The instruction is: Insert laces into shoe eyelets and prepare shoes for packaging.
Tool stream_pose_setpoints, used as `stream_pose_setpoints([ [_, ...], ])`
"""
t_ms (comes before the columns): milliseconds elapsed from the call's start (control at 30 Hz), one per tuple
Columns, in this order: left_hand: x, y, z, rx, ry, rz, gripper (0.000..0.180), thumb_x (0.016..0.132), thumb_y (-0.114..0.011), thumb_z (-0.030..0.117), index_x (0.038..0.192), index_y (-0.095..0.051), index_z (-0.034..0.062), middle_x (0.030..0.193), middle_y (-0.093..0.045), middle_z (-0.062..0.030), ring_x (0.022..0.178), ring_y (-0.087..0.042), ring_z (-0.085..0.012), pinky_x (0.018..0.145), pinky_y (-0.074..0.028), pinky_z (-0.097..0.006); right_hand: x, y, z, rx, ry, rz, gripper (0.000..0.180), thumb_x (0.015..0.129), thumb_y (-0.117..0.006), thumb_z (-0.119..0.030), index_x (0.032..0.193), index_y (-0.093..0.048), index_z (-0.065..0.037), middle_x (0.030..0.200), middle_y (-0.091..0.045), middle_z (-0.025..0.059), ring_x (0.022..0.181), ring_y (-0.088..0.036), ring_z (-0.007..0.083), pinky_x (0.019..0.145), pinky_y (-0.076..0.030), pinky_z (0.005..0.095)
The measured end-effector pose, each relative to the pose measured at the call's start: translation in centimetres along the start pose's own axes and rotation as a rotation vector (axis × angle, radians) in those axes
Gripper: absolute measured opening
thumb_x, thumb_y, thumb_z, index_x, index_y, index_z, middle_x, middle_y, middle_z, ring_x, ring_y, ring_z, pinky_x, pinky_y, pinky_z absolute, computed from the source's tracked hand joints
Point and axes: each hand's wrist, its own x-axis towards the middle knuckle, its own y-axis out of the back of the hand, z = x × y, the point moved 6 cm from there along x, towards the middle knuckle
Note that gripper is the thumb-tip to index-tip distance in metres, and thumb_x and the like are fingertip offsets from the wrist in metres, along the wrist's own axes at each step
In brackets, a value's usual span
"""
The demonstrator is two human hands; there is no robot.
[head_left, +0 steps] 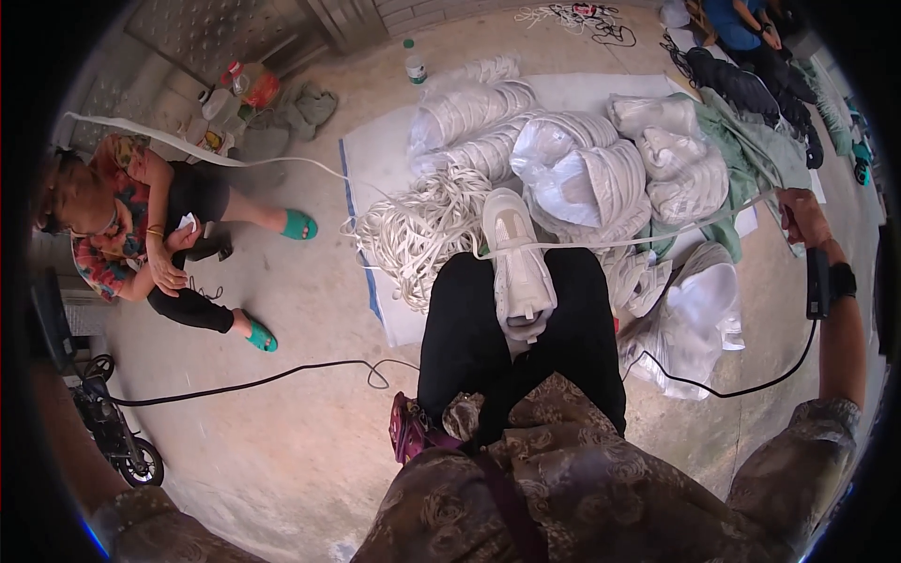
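A cream sneaker (522,281) rests on my lap between my black-trousered thighs. A flat white shoelace (648,239) crosses the sneaker and runs out to both sides. On the far right, my right hand (805,218) is closed around one stretch of this lace, my arm extended. The lace's other length rises toward the upper left, where it looks broad and near. My left forearm (80,441) comes in at the left edge, but the hand itself lies outside the picture. Just beyond my knees is a tangled heap of white laces (427,225).
Stacked pale sneakers in clear plastic (582,169) cover the white sheet ahead. A plastic-wrapped bundle (690,319) lies at right. Black cables (244,385) trail from both sides. A seated person in green slippers (298,225) is at left. A bottle (414,64) stands behind.
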Motion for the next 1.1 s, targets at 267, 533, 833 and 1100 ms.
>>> stream_pose_setpoints([
  [267,-18.8,-27.1,24.9,-0.564,-0.376,-0.785,0.026,0.077,-0.062,0.015,0.058,-0.055,-0.0009,0.044,-0.049,-0.0057,0.035,-0.045,-0.011,0.035,-0.035,-0.026,-13.5,-29.5,-4.5,0.688,-0.09,-0.995,0.026,0.087,-0.057,-0.026,0.075,-0.055,-0.002,0.057,-0.053,0.0035,0.048,-0.053,0.0109,0.043,-0.044,0.0228],
  [533,-23.0,-29.8,33.7,-1.137,-0.342,-0.876,0.025,0.082,-0.059,0.02,0.065,-0.06,0.0016,0.054,-0.054,-0.0035,0.048,-0.053,-0.0138,0.046,-0.043,-0.029,-13.4,-31.3,-8.0,0.825,-0.057,-0.909,0.013,0.086,-0.057,-0.021,0.082,-0.056,-0.009,0.069,-0.059,0.0028,0.056,-0.057,0.0109,0.051,-0.049,0.0243],
  [833,-30.5,-27.4,41.2,-0.765,-1.14,-0.108,0.008,0.073,-0.058,0.012,0.071,-0.058,0.0048,0.104,-0.057,-0.0067,0.084,-0.053,-0.0279,0.07,-0.044,-0.038,-9.7,-38.0,-8.8,0.619,0.28,-0.473,0.011,0.087,-0.056,-0.02,0.085,-0.057,-0.009,0.079,-0.061,-0.0016,0.069,-0.055,0.0067,0.059,-0.045,0.0252],
  [1100,-30.5,-28.1,44.1,-0.383,-1.226,0.157,0.02,0.07,-0.054,0.013,0.086,-0.062,0.0068,0.112,-0.053,-0.005,0.101,-0.046,-0.0296,0.078,-0.037,-0.038,-8.2,-39.1,-10.1,1.179,0.176,-0.496,0.009,0.084,-0.058,-0.009,0.076,-0.058,-0.008,0.068,-0.053,-0.0054,0.06,-0.044,0.0026,0.054,-0.036,0.0191],
])
